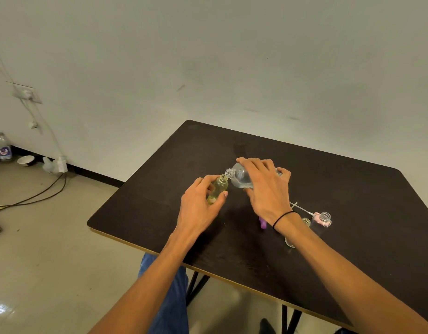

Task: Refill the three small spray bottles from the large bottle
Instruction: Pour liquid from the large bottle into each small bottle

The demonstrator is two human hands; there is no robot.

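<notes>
**Large bottle tipped to a small one at mid-table**

The large bottle [241, 178] is clear, uncapped, and lies nearly level, its neck pointing left with the mouth just above the open neck of a yellowish small bottle [219, 189]. The right hand [266, 189] is clamped over the large bottle from above. The left hand [200, 203] grips the yellowish bottle, which leans slightly and stands on the dark table [328, 179] near its middle.

Toward the right edge, behind the right wrist, stand two more open small bottles: a clear one [325, 219] and another [305, 221], partly hidden. A pink sprayer [316, 216] lies beside them, and a purple piece [263, 222] peeks out by the wrist.

The far half of the table and its left corner lie bare.
</notes>
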